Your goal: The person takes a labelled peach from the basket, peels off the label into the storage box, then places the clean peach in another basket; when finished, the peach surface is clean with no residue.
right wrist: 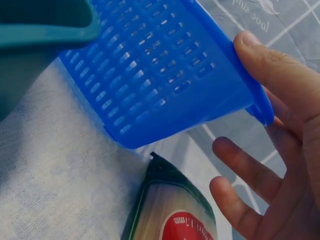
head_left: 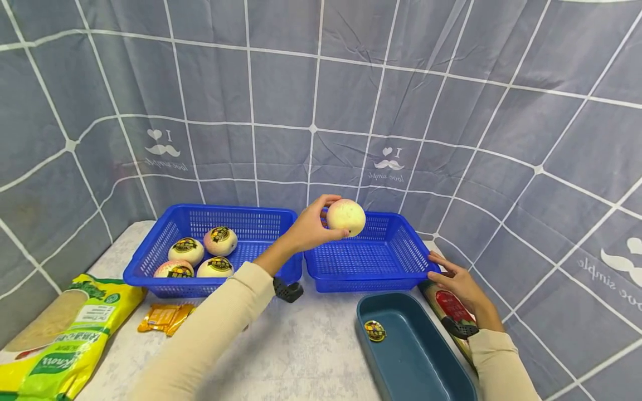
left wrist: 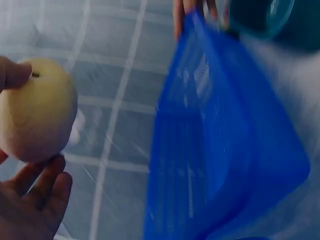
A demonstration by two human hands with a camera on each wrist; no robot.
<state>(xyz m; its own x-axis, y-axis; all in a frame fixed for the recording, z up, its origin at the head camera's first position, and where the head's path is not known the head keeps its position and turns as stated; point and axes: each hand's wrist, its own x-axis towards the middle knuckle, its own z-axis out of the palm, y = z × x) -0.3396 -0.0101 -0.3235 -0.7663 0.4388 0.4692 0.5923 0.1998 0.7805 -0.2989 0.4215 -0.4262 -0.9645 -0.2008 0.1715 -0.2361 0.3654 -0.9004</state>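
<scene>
Pale apple [head_left: 345,217], yellowish with a pink blush, sits in the left hand [head_left: 313,227], held in the air above the near-left part of the right blue basket [head_left: 373,259], not yet touching it; the left wrist view shows the same apple [left wrist: 36,110] with the thumb by its stem end and the other fingers cupped beneath, so the grip is a curled pinch round the fruit. The right basket holds nothing so far. Four apples [head_left: 200,257], each with a dark round sticker, lie in the left blue basket [head_left: 165,245]. Judging by this, the work looks early: one fruit is lifted out and carried across, none set down, four waiting. One loose sticker [head_left: 374,330] lies on the floor of the teal tray [head_left: 401,362] in front of the right basket (whether it came off this apple I cannot tell). Left arm, in a cream sleeve, reaches forward and to the right across the gap between the baskets, wrist raised, palm turned toward the fruit. Right hand [head_left: 453,281] rests at the right basket's near-right corner; in the right wrist view the thumb lies on the rim of the basket [right wrist: 165,75] and the fingers [right wrist: 245,170] are spread and fairly straight beside the wall, steadying, not clenching. A packet of noodles [right wrist: 175,210] lies just under that hand on the table [head_left: 301,345]. At far left lie a yellow-green bag [head_left: 65,334] and small orange sachets [head_left: 163,317]
</scene>
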